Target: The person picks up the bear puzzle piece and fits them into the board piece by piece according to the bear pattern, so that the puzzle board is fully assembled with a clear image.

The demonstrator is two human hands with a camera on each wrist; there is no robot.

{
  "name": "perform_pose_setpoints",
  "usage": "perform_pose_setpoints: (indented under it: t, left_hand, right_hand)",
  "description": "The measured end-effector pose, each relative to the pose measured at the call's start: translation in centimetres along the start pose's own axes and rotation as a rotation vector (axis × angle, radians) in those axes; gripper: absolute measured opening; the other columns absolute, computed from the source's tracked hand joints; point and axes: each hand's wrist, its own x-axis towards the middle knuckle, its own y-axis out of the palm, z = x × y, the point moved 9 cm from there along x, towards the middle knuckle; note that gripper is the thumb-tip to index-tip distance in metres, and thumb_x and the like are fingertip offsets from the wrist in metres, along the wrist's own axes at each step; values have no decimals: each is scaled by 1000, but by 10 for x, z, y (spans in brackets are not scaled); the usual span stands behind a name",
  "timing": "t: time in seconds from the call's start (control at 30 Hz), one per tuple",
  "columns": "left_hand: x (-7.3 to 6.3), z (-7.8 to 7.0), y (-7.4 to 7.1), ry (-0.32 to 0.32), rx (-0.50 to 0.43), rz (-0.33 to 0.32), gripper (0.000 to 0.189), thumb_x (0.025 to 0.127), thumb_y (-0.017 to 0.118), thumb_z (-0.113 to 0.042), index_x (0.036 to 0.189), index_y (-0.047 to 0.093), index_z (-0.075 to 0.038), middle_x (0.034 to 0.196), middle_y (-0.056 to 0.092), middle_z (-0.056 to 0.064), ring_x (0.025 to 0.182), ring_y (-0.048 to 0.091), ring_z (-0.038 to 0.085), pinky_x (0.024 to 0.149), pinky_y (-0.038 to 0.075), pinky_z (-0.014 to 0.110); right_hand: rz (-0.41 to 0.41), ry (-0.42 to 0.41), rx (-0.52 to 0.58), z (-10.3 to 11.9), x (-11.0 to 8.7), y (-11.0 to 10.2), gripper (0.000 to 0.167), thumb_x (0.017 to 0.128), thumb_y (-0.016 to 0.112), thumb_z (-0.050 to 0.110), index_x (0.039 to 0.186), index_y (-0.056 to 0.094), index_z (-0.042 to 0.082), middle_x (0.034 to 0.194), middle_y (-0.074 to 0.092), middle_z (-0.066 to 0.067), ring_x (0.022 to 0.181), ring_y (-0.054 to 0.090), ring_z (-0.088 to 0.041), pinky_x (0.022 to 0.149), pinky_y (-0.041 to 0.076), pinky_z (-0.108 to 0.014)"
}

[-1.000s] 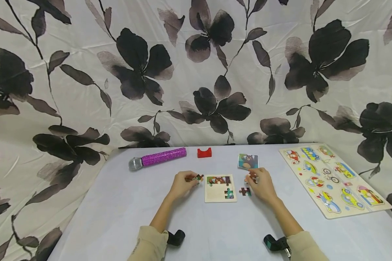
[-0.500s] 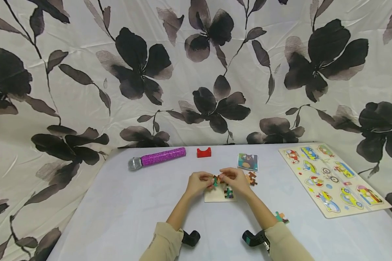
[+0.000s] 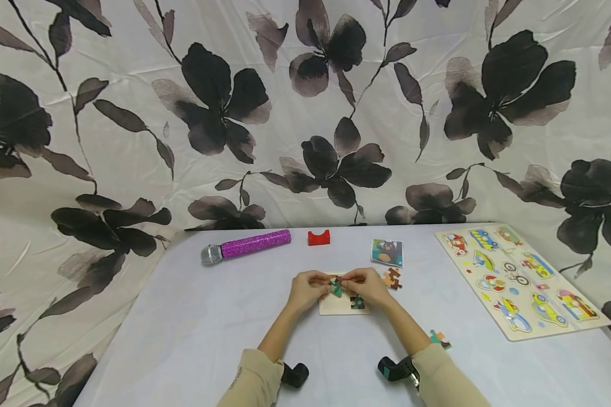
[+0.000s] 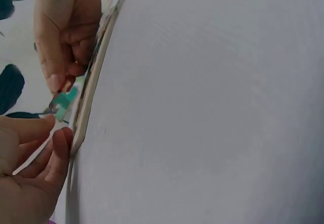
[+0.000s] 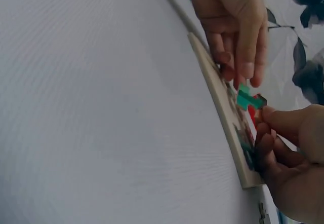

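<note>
Head view, green puzzle piece between left hand and right hand, pinched by both

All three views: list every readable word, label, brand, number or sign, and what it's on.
No readable text.
Left sleeve: small dark print, too blurred to read.
Held puzzle piece: no lettering visible.
Vehicle board: pictures; no lettering I can make out.

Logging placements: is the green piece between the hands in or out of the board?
Out: both wrist views show the green piece raised off the board, held between fingertips of the left hand and right hand.
</note>
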Motion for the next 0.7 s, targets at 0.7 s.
perform_pose_setpoints:
  t: [0.7]
  left_hand:
    - [-2,-11,16,190,472,153,40,72,80,-23,106,71,-4,110,57,16,103,44,30,89,38,46]
  right_hand:
    - [-84,-108,-122,13,-2,9,11,82,71,5,89,68,-3,76,70,-11,66,64,-13,58,49,-19]
